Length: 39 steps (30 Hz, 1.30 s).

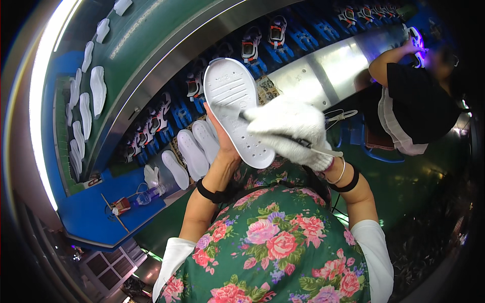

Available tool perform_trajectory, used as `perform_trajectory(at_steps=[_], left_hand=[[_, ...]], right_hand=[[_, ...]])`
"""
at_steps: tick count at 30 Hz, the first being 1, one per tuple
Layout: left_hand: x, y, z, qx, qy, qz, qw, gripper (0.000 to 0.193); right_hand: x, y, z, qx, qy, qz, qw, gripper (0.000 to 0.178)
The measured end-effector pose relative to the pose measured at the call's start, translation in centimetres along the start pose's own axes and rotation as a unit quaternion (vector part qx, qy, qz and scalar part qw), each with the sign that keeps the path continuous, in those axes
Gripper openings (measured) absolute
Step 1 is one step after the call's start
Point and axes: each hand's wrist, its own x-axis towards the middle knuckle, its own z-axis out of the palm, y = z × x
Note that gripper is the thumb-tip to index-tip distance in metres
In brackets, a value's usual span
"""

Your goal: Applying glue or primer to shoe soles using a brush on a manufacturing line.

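Observation:
A white shoe sole [232, 91] stands raised in front of me, its side with grooves and small holes turned toward me. My left hand [223, 134], bare, grips the sole by its left edge, with most fingers hidden behind it. My right hand [290, 129], in a white knit glove, is closed around a thin-handled brush [244, 115]. The blurred brush tip lies over the middle of the sole; whether it touches cannot be made out. More white soles [192, 154] lean in a row just beyond my left forearm.
Shoe uppers on blue holders [251, 44] line the rack ahead. White soles [98, 91] lie on the green belt at left. A blue table [96, 214] bears a clear bottle [146, 197] and a small red box [121, 206]. A co-worker [422, 96] sits at right.

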Motion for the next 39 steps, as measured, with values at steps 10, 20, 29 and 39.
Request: perform_trajectory(at_steps=[10,20,29,39], left_hand=[[1.1,1.0,2.5,-0.028,-0.021,-0.034,0.999,0.103],[3.0,1.9,0.5,0.026,-0.115,-0.054,0.992,0.100],[4.2,2.3,1.1,-0.066,-0.159,-0.044,0.984,0.107],[5.3,3.8,0.8,0.023,-0.145,-0.099,0.984,0.108]], right_hand=[[-0.5,0.0,-0.8,-0.018,-0.021,0.017,0.999,0.024],[-1.6,0.4,-0.9,0.008,-0.019,0.044,0.999,0.020],[-3.0,0.2,-0.8,0.131,-0.041,0.075,0.988,0.020],[-3.6,0.7,-1.0,0.186,-0.075,0.088,0.976,0.022]])
